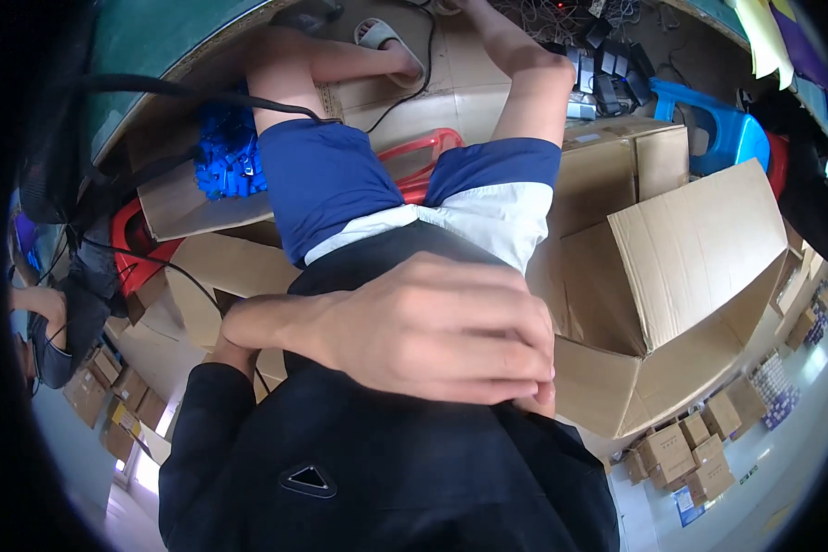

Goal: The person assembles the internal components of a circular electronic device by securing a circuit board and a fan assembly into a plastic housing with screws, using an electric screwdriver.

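My left hand lies across the front of my body, over my black top. Its fingers are curled together, bent down at the right end; what they close on, if anything, is hidden. Just under those fingertips a small part of my right hand shows, touching or very near them. The rest of my right hand and its fingers are covered. Blue-and-white shorts are on my spread legs beyond the hands.
An open cardboard box stands at my right. At my left, another carton sits below a box holding many small blue pieces. A green tabletop edges the far left. Red and blue plastic stools and a black cable are nearby.
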